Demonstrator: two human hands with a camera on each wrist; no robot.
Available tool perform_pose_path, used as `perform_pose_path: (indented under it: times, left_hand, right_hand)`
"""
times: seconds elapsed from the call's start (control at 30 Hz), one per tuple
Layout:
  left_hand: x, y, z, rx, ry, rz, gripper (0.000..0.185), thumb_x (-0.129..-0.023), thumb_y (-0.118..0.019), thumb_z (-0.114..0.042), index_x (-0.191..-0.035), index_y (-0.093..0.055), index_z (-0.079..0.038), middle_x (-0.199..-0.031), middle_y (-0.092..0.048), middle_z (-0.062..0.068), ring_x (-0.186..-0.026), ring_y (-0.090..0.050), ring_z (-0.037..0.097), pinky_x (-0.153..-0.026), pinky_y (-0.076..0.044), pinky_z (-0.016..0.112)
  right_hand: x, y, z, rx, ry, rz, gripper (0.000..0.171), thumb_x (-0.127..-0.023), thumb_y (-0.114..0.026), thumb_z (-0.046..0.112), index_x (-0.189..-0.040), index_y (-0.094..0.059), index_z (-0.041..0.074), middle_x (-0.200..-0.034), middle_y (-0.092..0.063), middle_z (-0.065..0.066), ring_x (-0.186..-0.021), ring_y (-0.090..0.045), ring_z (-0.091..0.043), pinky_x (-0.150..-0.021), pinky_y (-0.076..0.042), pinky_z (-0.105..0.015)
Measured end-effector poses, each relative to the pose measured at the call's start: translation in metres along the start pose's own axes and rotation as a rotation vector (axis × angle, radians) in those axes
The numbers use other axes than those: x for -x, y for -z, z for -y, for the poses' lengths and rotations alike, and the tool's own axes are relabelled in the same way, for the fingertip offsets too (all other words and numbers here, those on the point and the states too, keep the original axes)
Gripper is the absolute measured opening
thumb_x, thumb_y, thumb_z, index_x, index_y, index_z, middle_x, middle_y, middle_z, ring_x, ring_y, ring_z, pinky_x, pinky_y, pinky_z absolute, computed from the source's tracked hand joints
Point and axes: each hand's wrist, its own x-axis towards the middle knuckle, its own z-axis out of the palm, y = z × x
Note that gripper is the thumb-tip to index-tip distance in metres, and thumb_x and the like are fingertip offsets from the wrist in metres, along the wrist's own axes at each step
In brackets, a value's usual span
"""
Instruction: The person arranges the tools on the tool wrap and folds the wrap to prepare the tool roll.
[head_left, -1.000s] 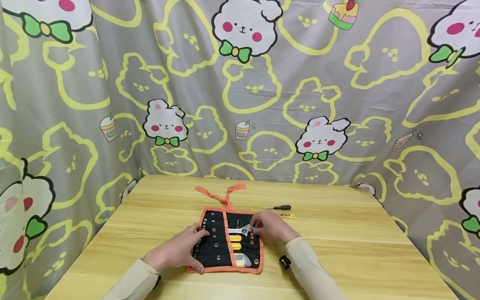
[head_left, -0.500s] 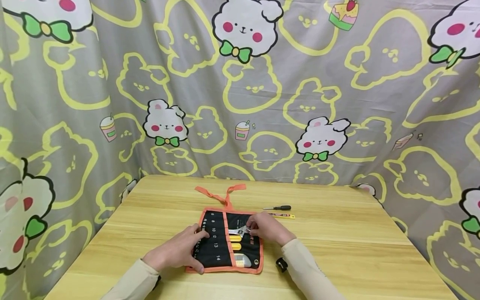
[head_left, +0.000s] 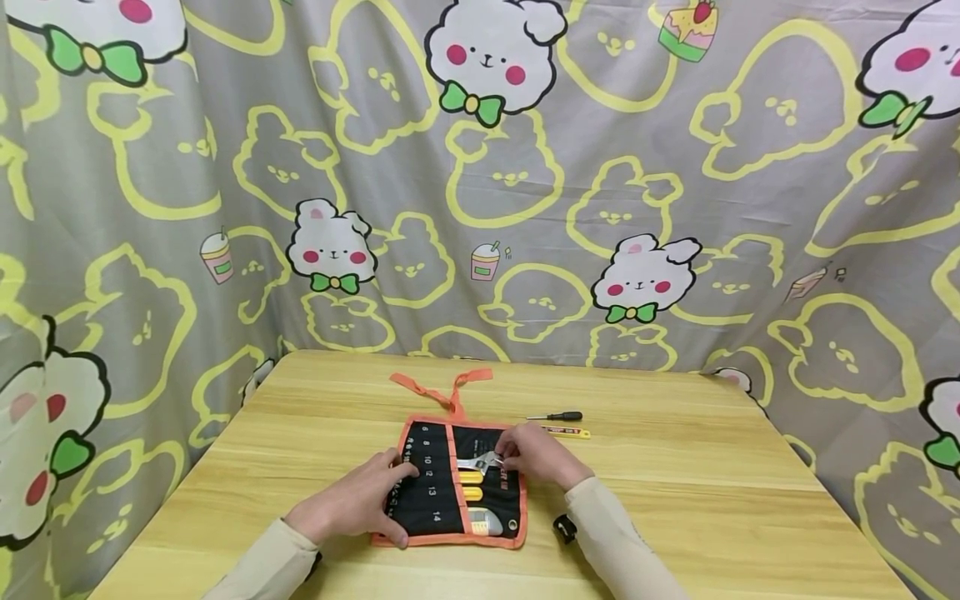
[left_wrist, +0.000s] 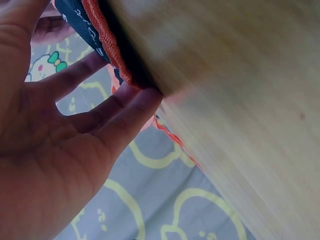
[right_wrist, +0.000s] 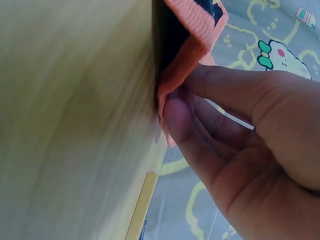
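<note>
- Wrench (head_left: 480, 461) is lying across the black tool roll (head_left: 431, 500) mid-table, long axis pointing left toward my left hand (head_left: 358, 500).
- My right hand (head_left: 534, 456) is nearer, pinching its jaw end.
- My left hand is pressing flat, fingers straight.
- Since a second ago, I'm sliding the wrench slightly leftward.

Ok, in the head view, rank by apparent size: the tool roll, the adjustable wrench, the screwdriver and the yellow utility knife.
1. tool roll, clearly largest.
2. screwdriver and yellow utility knife: look alike.
Adjustable wrench: partly hidden under the right hand, unrankable.
</note>
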Motion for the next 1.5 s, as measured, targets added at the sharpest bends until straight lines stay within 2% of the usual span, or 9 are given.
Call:
perform_pose_path:
  times: [0.73, 0.97, 1.17, 1.37, 1.5]
  left_hand:
    - [0.001, -0.001, 0.002, -0.013, 0.011, 0.0, 0.087, -0.062, -0.082, -0.06, -0.13, -0.058, -0.011, -0.12, -0.05, 0.007, -0.104, -0.05, 0.02, -0.091, -0.047, 0.045]
    - [0.0, -0.001, 0.0, -0.021, 0.013, 0.001, 0.085, -0.062, -0.082, -0.059, -0.13, -0.059, -0.013, -0.12, -0.05, 0.007, -0.103, -0.05, 0.02, -0.09, -0.047, 0.044]
    - [-0.001, -0.001, -0.001, -0.031, 0.011, -0.001, 0.085, -0.062, -0.082, -0.059, -0.13, -0.059, -0.013, -0.119, -0.05, 0.007, -0.103, -0.05, 0.02, -0.09, -0.047, 0.044]
    - [-0.002, 0.0, 0.0, -0.026, 0.019, 0.006, 0.085, -0.063, -0.082, -0.059, -0.131, -0.059, -0.014, -0.119, -0.05, 0.006, -0.103, -0.05, 0.02, -0.09, -0.047, 0.044]
    - [-0.001, -0.001, 0.001, -0.025, 0.012, 0.005, 0.085, -0.063, -0.082, -0.059, -0.131, -0.059, -0.013, -0.118, -0.05, 0.006, -0.102, -0.05, 0.019, -0.09, -0.047, 0.043]
  right_hand:
    - [-0.006, -0.007, 0.009, 0.14, 0.107, -0.075, 0.015, -0.085, -0.07, -0.003, -0.093, -0.077, 0.007, -0.087, -0.074, -0.004, -0.079, -0.068, -0.011, -0.071, -0.055, -0.025]
    - [-0.01, -0.01, 0.013, 0.163, 0.134, -0.082, 0.013, -0.087, -0.068, -0.001, -0.088, -0.076, 0.01, -0.08, -0.071, 0.001, -0.068, -0.058, -0.004, -0.064, -0.05, -0.021]
    - [-0.01, -0.011, 0.018, 0.166, 0.103, -0.082, 0.014, -0.089, -0.066, 0.0, -0.088, -0.075, 0.01, -0.078, -0.068, 0.002, -0.063, -0.05, -0.003, -0.061, -0.046, -0.02]
    - [-0.009, -0.011, 0.027, 0.169, 0.081, -0.112, 0.018, -0.089, -0.063, -0.002, -0.077, -0.07, 0.01, -0.064, -0.054, 0.006, -0.055, -0.045, -0.005, -0.055, -0.041, -0.02]
    - [-0.008, -0.011, 0.027, 0.163, 0.076, -0.09, 0.015, -0.091, -0.065, 0.001, -0.08, -0.071, 0.01, -0.067, -0.058, 0.005, -0.054, -0.047, -0.003, -0.055, -0.043, -0.019]
